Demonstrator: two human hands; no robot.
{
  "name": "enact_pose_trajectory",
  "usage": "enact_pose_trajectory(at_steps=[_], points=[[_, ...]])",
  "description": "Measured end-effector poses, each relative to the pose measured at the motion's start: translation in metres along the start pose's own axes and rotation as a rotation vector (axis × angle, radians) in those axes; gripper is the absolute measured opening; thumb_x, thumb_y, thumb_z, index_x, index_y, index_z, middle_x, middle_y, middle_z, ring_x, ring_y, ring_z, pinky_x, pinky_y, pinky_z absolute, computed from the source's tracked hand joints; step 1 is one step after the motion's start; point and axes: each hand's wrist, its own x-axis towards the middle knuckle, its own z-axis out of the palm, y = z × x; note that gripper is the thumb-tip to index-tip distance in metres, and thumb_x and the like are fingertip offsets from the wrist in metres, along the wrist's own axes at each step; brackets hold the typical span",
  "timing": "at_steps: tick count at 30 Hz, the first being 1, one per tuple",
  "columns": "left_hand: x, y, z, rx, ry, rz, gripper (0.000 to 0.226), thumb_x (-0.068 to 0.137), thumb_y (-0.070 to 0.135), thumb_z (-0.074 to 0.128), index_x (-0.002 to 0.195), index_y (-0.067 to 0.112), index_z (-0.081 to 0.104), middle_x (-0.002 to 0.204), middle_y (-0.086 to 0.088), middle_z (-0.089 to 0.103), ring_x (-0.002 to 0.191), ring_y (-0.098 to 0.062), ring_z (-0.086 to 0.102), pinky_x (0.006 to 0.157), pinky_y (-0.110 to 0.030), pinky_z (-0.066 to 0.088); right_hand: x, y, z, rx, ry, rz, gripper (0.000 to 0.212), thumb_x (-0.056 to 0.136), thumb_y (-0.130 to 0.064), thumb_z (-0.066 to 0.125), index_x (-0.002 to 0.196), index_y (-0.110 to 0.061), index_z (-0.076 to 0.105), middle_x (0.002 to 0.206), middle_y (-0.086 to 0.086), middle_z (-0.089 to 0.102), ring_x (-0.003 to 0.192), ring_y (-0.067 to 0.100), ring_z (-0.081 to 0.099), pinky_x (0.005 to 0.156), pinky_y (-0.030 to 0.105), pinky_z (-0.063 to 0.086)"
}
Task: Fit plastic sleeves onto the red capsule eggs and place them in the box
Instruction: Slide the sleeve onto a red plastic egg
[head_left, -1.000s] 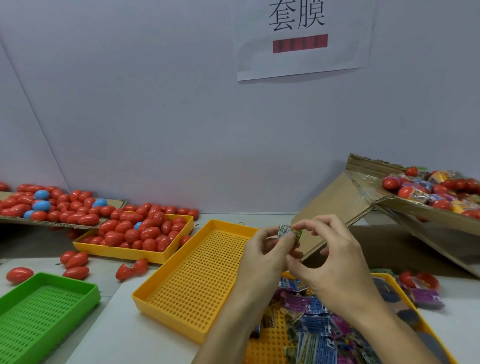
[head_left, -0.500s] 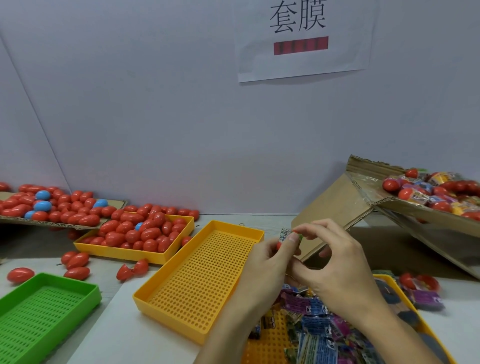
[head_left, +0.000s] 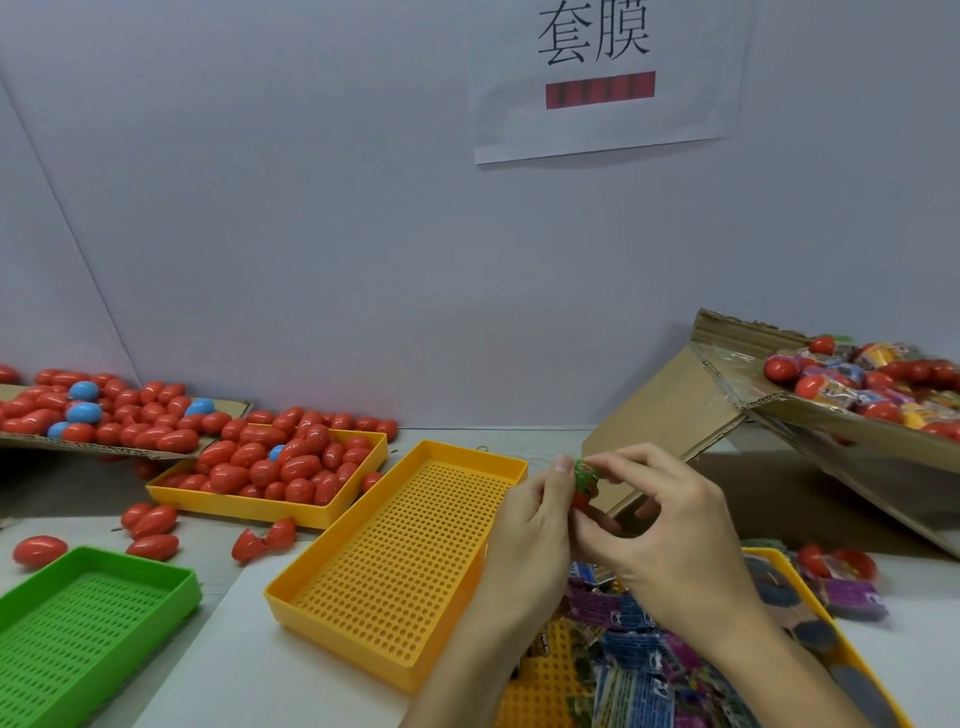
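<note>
The green sleeve (head_left: 586, 475) now sits lower on the red egg (head_left: 581, 501), seemingly, pinched by both hands (head_left: 535, 525) (head_left: 670, 540); wall sign (head_left: 597, 78) reads "套膜"; cardboard box (head_left: 831, 415) holds sleeved eggs.

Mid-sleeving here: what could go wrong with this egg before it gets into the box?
The sleeve covers only the top of the red egg, pinched by left hand and right hand; it could bunch or go on crooked. The egg is held over bare table, so a slip might send it rolling. The box sits tilted, so a hard drop may spill eggs.
</note>
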Motion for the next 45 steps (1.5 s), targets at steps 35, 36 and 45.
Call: enact_pose_trajectory(at_steps=[35,36,45], points=[[-0.0010,0.0002,-0.0035,-0.016,-0.113,-0.079,0.033,0.097,0.041,0.054,0.075,0.021,0.069,0.065,-0.006,0.068,0.063,-0.022,0.068,0.057,-0.031,0.055,0.0017,-0.0023,-0.0015,0.120,-0.042,0.024,0.035,0.074,-0.032,0.075,0.093,-0.056,0.058,0.103,-0.029,0.064,0.084,0.004,0.065,0.066,0.024,0.054],[-0.0007,-0.0006,-0.0034,-0.026,-0.091,-0.078,0.030,0.098,0.039,0.055,0.081,0.021,0.073,0.072,-0.007,0.071,0.070,-0.021,0.070,0.061,-0.031,0.056,0.0017,-0.0027,-0.0014,0.125,-0.045,0.023,0.035,0.075,-0.030,0.076,0.093,-0.056,0.059,0.102,-0.028,0.064,0.085,0.003,0.065,0.066,0.022,0.053],[-0.0008,-0.0040,-0.0010,-0.196,0.006,-0.180,0.049,0.106,0.041,0.034,0.094,0.007,0.067,0.068,-0.011,0.069,0.065,-0.019,0.068,0.062,-0.031,0.056,0.0014,-0.0043,-0.0014,0.143,-0.130,0.025,0.035,0.076,-0.035,0.075,0.101,-0.054,0.059,0.108,-0.036,0.061,0.100,-0.006,0.058,0.080,0.012,0.047]])
